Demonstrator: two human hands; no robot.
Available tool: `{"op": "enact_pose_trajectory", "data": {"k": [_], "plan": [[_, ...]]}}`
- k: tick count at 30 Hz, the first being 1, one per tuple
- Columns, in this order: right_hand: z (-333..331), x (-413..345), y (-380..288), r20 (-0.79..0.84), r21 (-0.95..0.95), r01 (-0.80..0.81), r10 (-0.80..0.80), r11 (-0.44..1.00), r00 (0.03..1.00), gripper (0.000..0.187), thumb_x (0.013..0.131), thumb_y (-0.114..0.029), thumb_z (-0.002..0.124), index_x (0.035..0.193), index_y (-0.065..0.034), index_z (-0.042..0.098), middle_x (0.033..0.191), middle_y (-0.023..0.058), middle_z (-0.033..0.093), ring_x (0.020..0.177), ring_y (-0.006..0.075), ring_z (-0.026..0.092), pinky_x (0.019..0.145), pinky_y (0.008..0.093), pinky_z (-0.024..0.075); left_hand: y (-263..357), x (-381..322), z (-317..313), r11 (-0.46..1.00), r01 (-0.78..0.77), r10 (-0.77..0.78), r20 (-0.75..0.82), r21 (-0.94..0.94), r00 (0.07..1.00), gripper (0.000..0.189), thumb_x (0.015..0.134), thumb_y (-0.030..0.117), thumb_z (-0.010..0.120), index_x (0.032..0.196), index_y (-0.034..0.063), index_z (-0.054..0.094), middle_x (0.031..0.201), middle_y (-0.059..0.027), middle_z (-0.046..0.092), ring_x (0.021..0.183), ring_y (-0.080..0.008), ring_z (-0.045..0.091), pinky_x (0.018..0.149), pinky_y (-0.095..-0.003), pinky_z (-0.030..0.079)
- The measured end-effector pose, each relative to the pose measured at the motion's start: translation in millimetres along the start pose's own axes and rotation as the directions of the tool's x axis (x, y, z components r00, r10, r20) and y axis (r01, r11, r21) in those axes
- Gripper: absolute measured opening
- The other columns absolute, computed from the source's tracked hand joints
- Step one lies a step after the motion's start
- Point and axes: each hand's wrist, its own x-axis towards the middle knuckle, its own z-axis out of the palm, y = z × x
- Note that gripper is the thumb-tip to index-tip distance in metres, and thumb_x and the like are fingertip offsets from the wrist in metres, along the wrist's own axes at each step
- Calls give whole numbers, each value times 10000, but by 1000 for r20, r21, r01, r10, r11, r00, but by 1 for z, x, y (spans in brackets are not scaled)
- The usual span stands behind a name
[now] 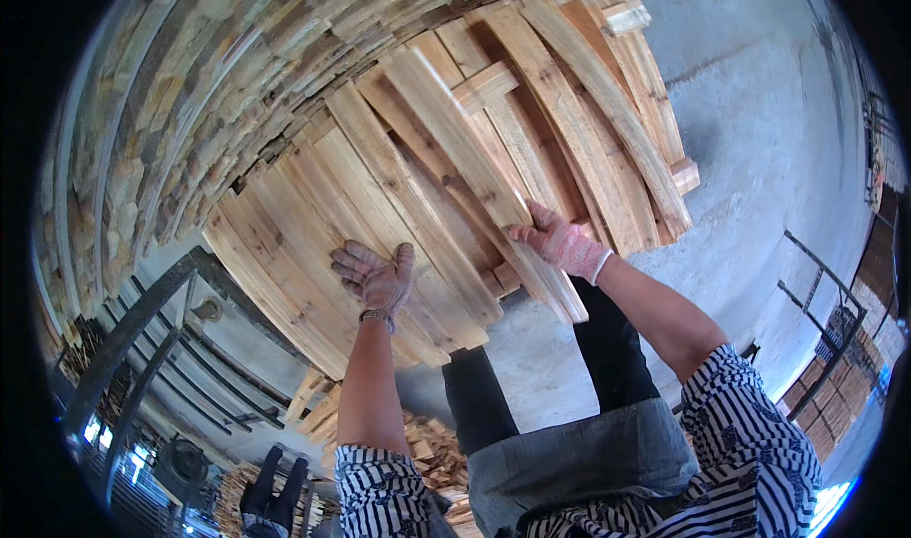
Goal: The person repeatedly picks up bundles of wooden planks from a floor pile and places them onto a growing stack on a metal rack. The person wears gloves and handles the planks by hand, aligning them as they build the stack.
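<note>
Wooden boards (299, 232) lie side by side in a wide stack before me, packed evenly on the left and looser on the right. My right hand (562, 243), in a pinkish knit work glove, grips the edge of one long plank (470, 139) near its lower end; the plank looks slightly blurred and lies tilted over others. My left hand (376, 275), in a soiled glove, is over the left boards with fingers spread, holding nothing; whether it touches them I cannot tell. A short wooden block (486, 87) rests across boards beyond the plank.
A large wall of stacked timber (285, 61) stands behind the boards. At left is a dark metal frame (135, 331) with bars. Wood offcuts (427, 445) are heaped near my legs. Another person (274, 492) stands at the lower left. A metal rack (825, 310) stands at right on the concrete floor (754, 125).
</note>
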Motion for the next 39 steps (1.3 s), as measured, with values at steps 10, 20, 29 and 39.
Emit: {"op": "enact_pose_trajectory", "data": {"k": [10,20,29,39], "plan": [[29,28,-51,-368,-640,-66,-230,765,901,753,832,-417,660,1403,-32,355,1391,253,416,1287,355,431,1045,414,386,4,0,-6,999,11,-12,24,43,1000,1210,774,803,415,1468,-44,-101,1517,-343,-125,1393,-554,-88,1118,-619,40],[77,45,-62,-351,-390,-198,54,899,935,784,743,-317,761,1350,-24,359,1211,253,564,1151,385,548,955,432,453,3,2,-2,991,39,-47,54,131,997,1202,795,778,401,1446,-95,-109,1494,-388,-122,1383,-578,-63,1110,-634,69],[112,44,-53,-497,-397,-180,-46,900,866,772,739,-302,747,1342,-13,360,1220,258,558,1127,380,563,941,421,465,5,7,-2,991,29,-35,46,128,998,1215,787,813,373,1453,-63,-142,1492,-381,-150,1381,-575,-82,1108,-633,39],[-38,8,-65,-615,-746,-356,-377,563,693,730,674,-311,796,1250,-56,426,1248,186,476,1142,373,497,913,450,467,-10,2,-2,986,16,-21,30,165,999,1189,794,827,310,1465,-54,-121,1501,-377,-122,1389,-569,-57,1102,-644,86]]}}
